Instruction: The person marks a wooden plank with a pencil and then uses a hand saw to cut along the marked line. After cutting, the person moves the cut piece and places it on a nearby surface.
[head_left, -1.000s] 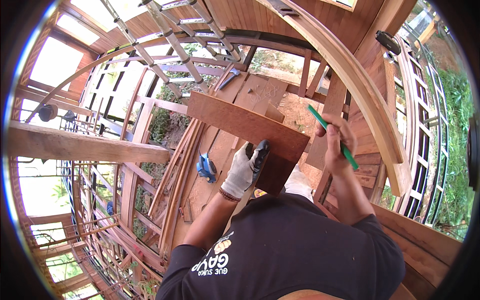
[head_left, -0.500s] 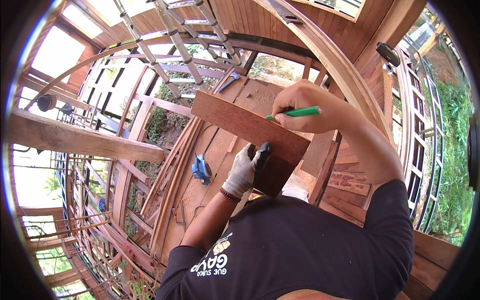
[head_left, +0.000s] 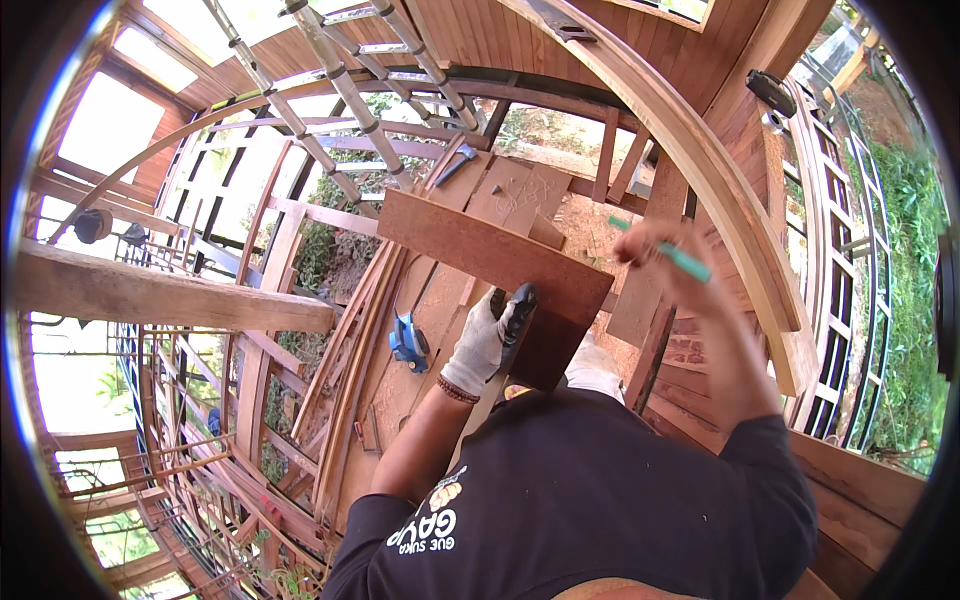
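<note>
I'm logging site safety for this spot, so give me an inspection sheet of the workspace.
Surface: tan panels below, strewn with sawdust.
Job's things: reddish-brown board and green pencil, apart.
Clutter: blue power tool, hammer and long timber strips lying about.
Left hand: gloved, gripping the board.
Right hand: bare, blurred, holding the pencil.
Cables: thin dark line near the power tool, possibly a cord; cannot tell.
Surroundings: metal ladder, curved beam, greenery outside.

one head-worn fisheye view — facing steeply down, the hands (head_left: pixel 485 340) at close range.
</note>
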